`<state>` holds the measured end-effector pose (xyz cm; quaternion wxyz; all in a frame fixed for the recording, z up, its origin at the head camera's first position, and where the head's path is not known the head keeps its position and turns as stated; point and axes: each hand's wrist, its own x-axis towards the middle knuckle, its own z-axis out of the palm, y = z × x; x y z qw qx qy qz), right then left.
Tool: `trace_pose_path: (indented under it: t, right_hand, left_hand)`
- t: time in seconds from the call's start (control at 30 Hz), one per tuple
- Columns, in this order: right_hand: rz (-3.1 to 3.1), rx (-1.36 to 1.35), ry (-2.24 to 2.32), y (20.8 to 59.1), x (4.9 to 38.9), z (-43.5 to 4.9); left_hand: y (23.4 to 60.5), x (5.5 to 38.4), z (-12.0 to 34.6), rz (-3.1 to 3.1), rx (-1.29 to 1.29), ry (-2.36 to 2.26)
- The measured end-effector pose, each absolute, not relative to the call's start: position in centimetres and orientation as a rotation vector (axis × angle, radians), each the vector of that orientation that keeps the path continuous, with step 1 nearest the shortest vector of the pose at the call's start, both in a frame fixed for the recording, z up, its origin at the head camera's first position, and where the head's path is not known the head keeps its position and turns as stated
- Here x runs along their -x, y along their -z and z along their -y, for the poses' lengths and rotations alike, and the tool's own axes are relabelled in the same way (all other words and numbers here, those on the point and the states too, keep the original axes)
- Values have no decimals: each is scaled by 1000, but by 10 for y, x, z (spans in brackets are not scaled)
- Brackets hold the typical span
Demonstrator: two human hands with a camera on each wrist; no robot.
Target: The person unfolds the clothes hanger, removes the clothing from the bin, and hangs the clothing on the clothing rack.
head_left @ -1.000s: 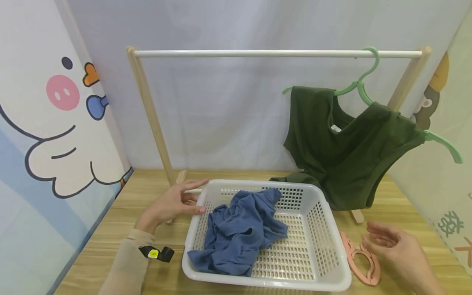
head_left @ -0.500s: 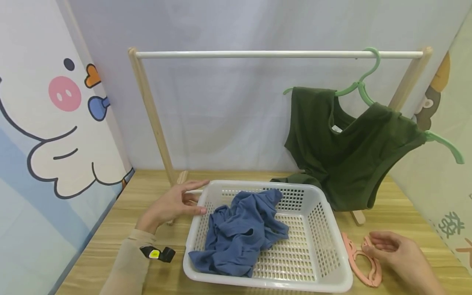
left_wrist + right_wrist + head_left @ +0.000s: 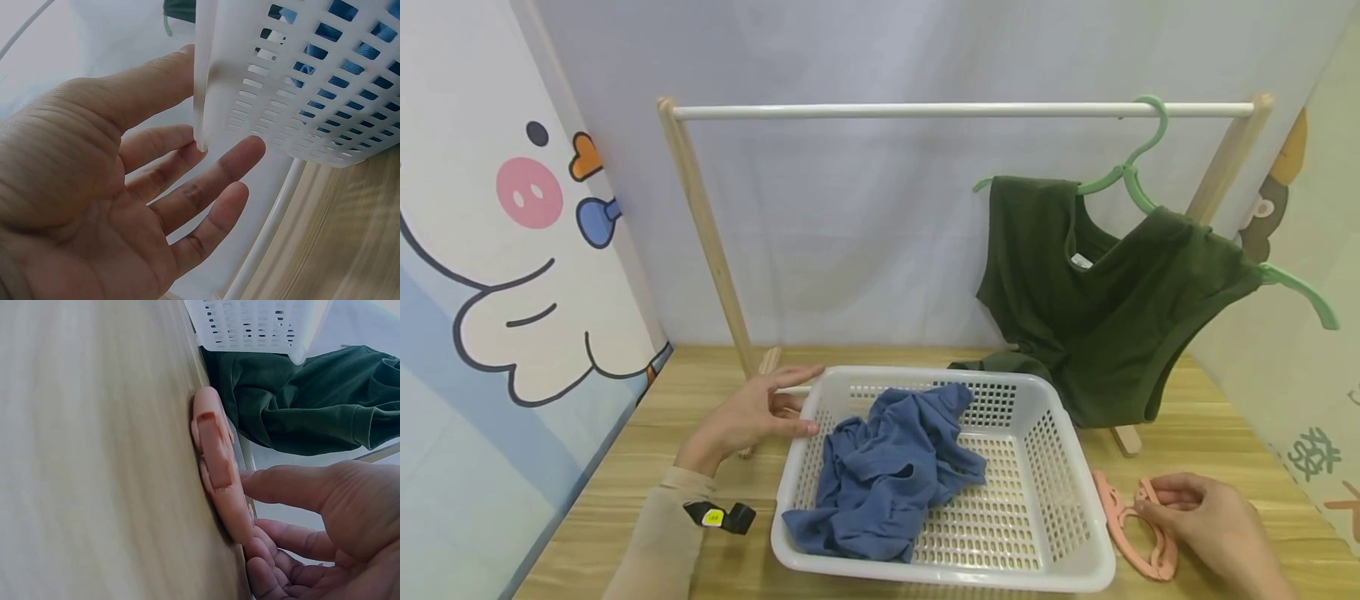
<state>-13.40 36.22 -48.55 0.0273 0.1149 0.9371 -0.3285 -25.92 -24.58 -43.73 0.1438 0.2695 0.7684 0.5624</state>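
A white plastic laundry basket [image 3: 940, 575] stands on the table with a crumpled blue garment [image 3: 887, 475] in its left part. My left hand [image 3: 748, 417] holds the basket's left rim lightly, thumb over it and fingertips at its outer side; the ring and little fingers hang free in the left wrist view. Right of the basket, a pink folding hanger [image 3: 219, 456] lies folded on the tabletop. The thumb and fingers of my right hand [image 3: 1213, 521] pinch its right upper end. In the right wrist view, some fingertips are hidden behind the hanger.
Behind the basket stands a rack with a white bar [image 3: 887, 110] and wooden legs [image 3: 707, 225]. A green hanger [image 3: 1300, 293] hangs at the bar's right, bearing a dark green sleeveless top [image 3: 1097, 317]. Its hem reaches down behind the basket.
My right hand has moved slightly down and taken hold of the pink hanger's end between thumb and fingers. The left hand, basket and blue garment stay in place.
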Motion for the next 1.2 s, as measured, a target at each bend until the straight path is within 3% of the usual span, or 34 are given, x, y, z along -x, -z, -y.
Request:
trace_pose_path:
  t: [0.37, 0.8, 1.2]
  right_hand:
    - [-2897, -365, 1040, 483, 129, -362]
    - [-2801, 6, 1224, 497, 127, -377]
    - [-2853, -113, 1225, 496, 123, -374]
  left_hand:
    - [438, 258, 247, -2220, -750, -1609]
    - [437, 258, 247, -2236, -769, -1608]
    - [438, 261, 246, -2252, -782, -1590]
